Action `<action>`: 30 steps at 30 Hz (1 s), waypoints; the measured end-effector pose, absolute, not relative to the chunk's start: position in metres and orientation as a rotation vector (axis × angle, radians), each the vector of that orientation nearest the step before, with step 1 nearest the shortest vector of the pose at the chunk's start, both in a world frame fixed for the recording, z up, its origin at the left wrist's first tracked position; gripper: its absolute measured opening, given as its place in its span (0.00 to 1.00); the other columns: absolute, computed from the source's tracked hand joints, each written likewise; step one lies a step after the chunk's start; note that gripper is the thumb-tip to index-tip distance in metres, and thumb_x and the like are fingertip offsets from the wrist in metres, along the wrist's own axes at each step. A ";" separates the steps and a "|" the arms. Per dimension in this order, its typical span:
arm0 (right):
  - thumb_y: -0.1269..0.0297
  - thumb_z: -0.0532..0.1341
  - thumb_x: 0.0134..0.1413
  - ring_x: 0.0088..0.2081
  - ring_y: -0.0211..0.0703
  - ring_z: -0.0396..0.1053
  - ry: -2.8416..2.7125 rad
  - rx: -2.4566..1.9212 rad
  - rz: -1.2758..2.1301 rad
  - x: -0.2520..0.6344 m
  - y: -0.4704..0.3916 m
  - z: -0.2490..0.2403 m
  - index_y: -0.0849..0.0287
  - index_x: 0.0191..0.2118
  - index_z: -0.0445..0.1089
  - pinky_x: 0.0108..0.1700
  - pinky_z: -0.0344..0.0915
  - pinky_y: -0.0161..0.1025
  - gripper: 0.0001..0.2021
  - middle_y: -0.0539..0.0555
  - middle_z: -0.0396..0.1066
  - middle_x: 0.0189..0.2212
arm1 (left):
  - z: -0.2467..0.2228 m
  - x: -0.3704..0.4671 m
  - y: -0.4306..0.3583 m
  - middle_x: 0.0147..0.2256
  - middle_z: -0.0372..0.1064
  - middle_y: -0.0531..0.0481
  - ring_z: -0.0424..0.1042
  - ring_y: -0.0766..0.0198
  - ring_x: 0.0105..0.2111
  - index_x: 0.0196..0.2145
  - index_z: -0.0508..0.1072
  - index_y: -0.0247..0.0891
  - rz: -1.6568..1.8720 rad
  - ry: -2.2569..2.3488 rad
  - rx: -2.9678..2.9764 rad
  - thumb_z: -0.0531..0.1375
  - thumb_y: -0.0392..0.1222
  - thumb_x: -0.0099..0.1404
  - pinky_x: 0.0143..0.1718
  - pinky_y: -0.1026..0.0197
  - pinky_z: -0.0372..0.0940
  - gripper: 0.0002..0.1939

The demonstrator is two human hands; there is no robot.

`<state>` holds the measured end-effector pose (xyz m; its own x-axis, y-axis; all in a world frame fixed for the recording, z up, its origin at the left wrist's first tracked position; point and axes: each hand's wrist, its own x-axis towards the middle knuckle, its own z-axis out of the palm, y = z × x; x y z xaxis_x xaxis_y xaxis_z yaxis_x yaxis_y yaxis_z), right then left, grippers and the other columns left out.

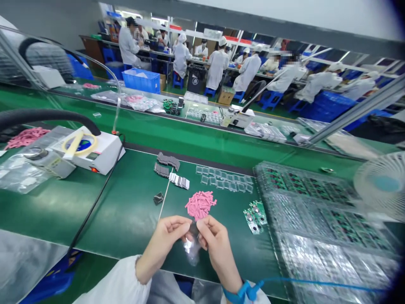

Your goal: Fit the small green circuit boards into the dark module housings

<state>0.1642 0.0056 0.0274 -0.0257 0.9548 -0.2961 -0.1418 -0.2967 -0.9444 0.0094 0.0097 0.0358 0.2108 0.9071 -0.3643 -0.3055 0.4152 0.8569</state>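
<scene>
My left hand and my right hand meet above the front of the green mat, fingertips pinched close together. Between them is a thin, shiny piece of clear plastic film; a small dark patch shows at the fingertips, too small to name. Just beyond the fingers lies a heap of pink strips. Behind it are a row of white-and-black flat pieces, stacks of dark grey pieces and rows of clear square covers. Green circuit boards lie to the right.
Clear trays with circuit boards fill the right side, beside a white fan. At left stand a white box with tape and a black cable. A blue wrist strap cord runs right. Workers in white sit beyond.
</scene>
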 end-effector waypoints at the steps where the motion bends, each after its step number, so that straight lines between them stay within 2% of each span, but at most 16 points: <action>1: 0.44 0.67 0.49 0.15 0.28 0.47 -0.949 -1.314 1.485 0.164 0.006 0.026 0.58 0.24 0.63 0.18 0.44 0.30 0.23 0.42 0.56 0.14 | 0.035 0.009 0.010 0.23 0.77 0.47 0.73 0.63 0.25 0.33 0.81 0.36 0.950 1.018 0.724 0.70 0.52 0.54 0.30 0.62 0.65 0.17; 7: 0.43 0.66 0.49 0.15 0.28 0.47 -0.985 -1.298 1.442 0.169 0.007 0.017 0.58 0.25 0.65 0.17 0.43 0.31 0.22 0.42 0.58 0.15 | 0.034 0.011 0.013 0.24 0.78 0.48 0.73 0.64 0.25 0.34 0.81 0.36 0.931 1.008 0.732 0.70 0.50 0.55 0.30 0.63 0.65 0.15; 14: 0.44 0.66 0.51 0.16 0.29 0.44 -1.009 -1.306 1.389 0.169 0.005 0.014 0.57 0.23 0.62 0.19 0.44 0.31 0.22 0.41 0.53 0.14 | 0.032 0.012 0.010 0.24 0.77 0.48 0.74 0.61 0.25 0.35 0.80 0.37 0.920 1.084 0.859 0.67 0.52 0.57 0.30 0.61 0.68 0.15; 18: 0.45 0.66 0.51 0.19 0.31 0.47 -1.006 -1.328 1.317 0.164 0.002 0.018 0.57 0.22 0.60 0.22 0.48 0.32 0.23 0.42 0.54 0.16 | 0.033 0.014 0.002 0.33 0.78 0.48 0.76 0.59 0.33 0.40 0.79 0.41 0.979 1.160 1.150 0.67 0.45 0.59 0.38 0.58 0.70 0.12; 20: 0.47 0.65 0.53 0.20 0.32 0.50 -1.051 -1.346 1.255 0.161 -0.001 0.021 0.57 0.22 0.61 0.23 0.50 0.32 0.21 0.43 0.56 0.17 | 0.034 0.015 -0.002 0.36 0.76 0.49 0.74 0.59 0.35 0.44 0.78 0.44 1.031 1.221 1.389 0.67 0.40 0.58 0.41 0.57 0.70 0.14; 23: 0.53 0.62 0.59 0.22 0.33 0.54 -1.216 -1.366 1.124 0.160 -0.006 0.029 0.58 0.23 0.64 0.25 0.53 0.33 0.18 0.45 0.59 0.19 | 0.034 0.017 -0.007 0.35 0.74 0.50 0.73 0.59 0.35 0.46 0.77 0.46 1.083 1.295 1.572 0.66 0.38 0.60 0.40 0.58 0.70 0.15; 28: 0.63 0.62 0.60 0.28 0.37 0.61 -1.501 -1.254 1.051 0.169 -0.013 0.045 0.58 0.34 0.73 0.30 0.58 0.35 0.06 0.49 0.67 0.28 | 0.033 0.012 -0.005 0.37 0.74 0.50 0.76 0.61 0.36 0.46 0.76 0.44 1.116 1.196 1.403 0.63 0.33 0.61 0.40 0.59 0.73 0.15; 30: 0.66 0.60 0.63 0.30 0.38 0.63 -1.526 -1.195 1.039 0.170 -0.016 0.049 0.57 0.38 0.74 0.31 0.59 0.35 0.05 0.51 0.68 0.31 | 0.033 0.011 -0.004 0.37 0.74 0.50 0.76 0.62 0.36 0.45 0.77 0.43 1.114 1.128 1.276 0.65 0.34 0.60 0.39 0.61 0.73 0.14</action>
